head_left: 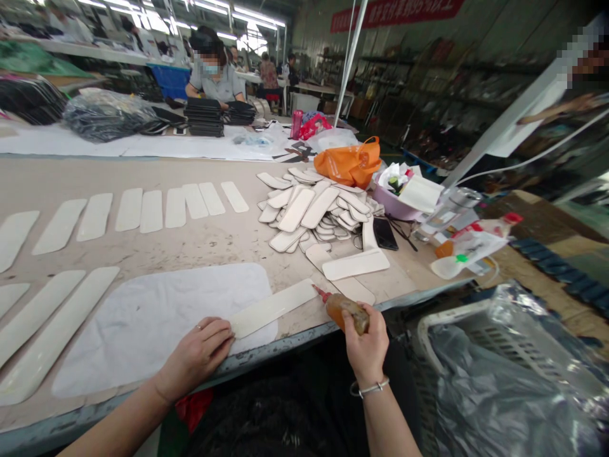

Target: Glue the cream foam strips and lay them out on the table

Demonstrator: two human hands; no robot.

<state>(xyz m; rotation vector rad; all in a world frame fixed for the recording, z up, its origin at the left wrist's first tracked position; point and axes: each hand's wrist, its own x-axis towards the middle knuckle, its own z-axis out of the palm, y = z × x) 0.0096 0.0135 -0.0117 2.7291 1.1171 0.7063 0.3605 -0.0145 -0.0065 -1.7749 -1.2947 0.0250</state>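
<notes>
Rn the R hand (365,339) has its fingers wrapped around a squeeze bottle (339,309) w/ amber stuff inside. Red tip (323,294) points away from those fingers, at the far end of a pale strip (273,308); can't tell if it's touching. Strip lies btwn the two hands, partly on a white cloth (185,304). L hand (203,348) has bent fingers on the strip's near end; pinching or just pressing, can't tell. Big pile of strips (302,209) is beyond the R fingers, w/ a phone (385,234) nearer, on the pile's R side. More strips (57,333) lie L of the L fingers. Basket (451,317) w/ gray plastic (495,393) is R of the R fingers, below table (190,244) level.
</notes>
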